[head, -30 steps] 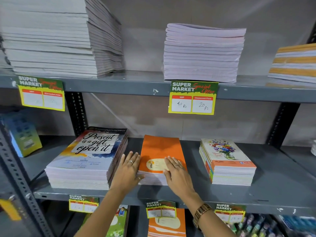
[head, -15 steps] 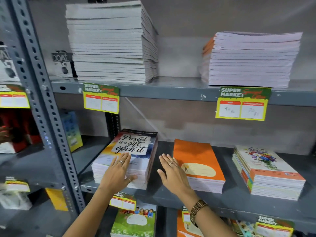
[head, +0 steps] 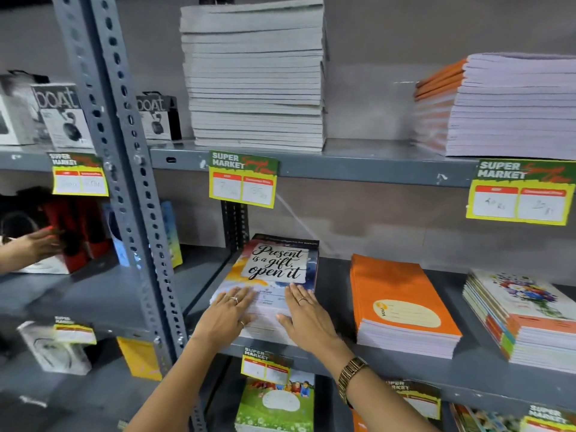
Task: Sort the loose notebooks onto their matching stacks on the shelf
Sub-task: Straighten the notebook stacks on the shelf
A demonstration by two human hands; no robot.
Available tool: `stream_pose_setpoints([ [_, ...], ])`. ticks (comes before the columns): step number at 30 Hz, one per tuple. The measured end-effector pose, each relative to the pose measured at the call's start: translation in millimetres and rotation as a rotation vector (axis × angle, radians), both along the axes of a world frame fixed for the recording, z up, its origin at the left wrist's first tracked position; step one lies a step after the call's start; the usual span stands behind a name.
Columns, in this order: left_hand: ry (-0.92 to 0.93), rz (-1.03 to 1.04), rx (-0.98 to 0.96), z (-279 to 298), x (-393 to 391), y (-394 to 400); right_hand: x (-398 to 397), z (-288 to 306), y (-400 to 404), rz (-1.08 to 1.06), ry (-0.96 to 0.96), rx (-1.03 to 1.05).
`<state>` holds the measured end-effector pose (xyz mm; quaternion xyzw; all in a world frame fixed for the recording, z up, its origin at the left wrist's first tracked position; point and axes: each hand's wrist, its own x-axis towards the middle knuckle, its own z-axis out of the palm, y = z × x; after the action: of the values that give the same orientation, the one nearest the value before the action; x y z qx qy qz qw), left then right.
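Grey steel shelf (head: 343, 353), middle tier — three notebook stacks in a row. Both hands off the orange stack (head: 402, 307) now, shifted over to the "Present is a gift" stack (head: 274, 285): left hand (head: 227, 316) and right hand (head: 307, 319) flat, fingers spread, gripping nothing — squaring edges, probably. Orange pile looks sorted; no loose notebook visible.

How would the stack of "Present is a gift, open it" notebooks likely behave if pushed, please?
The stack of notebooks is probably heavy, being many copies deep. Its thin glossy covers may slide and skew. Both hands, left hand and right hand, should steady it.
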<state>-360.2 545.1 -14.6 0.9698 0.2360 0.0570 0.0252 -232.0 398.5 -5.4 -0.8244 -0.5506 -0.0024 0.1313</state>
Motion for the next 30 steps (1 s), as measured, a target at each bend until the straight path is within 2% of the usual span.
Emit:
stream_pose_setpoints([
  [9, -0.102, 0.021, 0.011, -4, -3, 12, -6, -1, 19, -0.065, -0.057, -0.113],
  [16, -0.175, 0.058, 0.142, -11, -6, 14, -8, -6, 22, -0.058, -0.097, -0.093],
  [21, -0.269, 0.056, 0.105, -8, -5, 7, -5, -8, 20, -0.045, -0.117, -0.087],
  [30, -0.211, 0.091, 0.055, -4, -5, 4, -4, -10, 19, -0.045, -0.102, -0.074],
])
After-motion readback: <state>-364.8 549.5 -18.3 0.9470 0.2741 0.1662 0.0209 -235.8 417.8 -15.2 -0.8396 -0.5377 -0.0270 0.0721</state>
